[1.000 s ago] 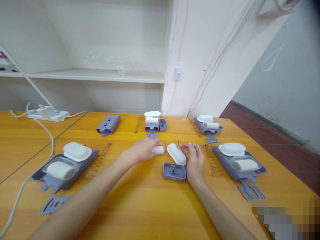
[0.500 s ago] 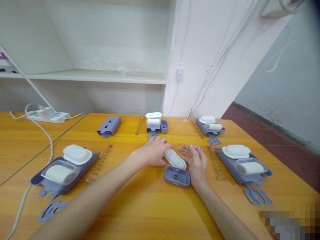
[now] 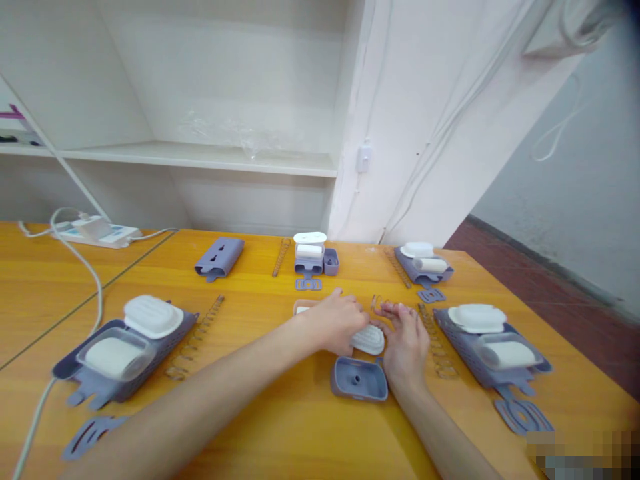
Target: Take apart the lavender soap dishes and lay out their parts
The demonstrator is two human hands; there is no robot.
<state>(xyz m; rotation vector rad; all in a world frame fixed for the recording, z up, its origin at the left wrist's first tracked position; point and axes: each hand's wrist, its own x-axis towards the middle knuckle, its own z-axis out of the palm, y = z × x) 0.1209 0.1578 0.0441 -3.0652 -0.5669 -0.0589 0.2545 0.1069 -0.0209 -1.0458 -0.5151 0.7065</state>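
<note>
A white oval piece [image 3: 369, 339] with a bumpy, brush-like face lies between my hands. My left hand [image 3: 336, 323] is closed over its left end, its fingers curled and partly hidden. A thin coil spring [image 3: 379, 305] pokes out past the fingertips of my right hand [image 3: 406, 341], which is closed around it at the right of the white piece. Just below both hands sits a grey-purple box [image 3: 359, 380] with its open side up and a small round post inside. Behind my left wrist, a pale tray [image 3: 304, 304] with something white in it shows partly.
Grey-purple holders with white parts stand at left [image 3: 131, 337], right [image 3: 493, 337], far right [image 3: 424, 262] and back [image 3: 309, 253]. Loose springs [image 3: 200, 333] and flat slotted plates [image 3: 523, 415] lie beside them. A power strip [image 3: 95, 232] and cable are at the far left.
My left hand has shifted right, further over the white oval piece. The pale tray behind it has come into view. The right hand keeps the spring. The view has tilted slightly.
</note>
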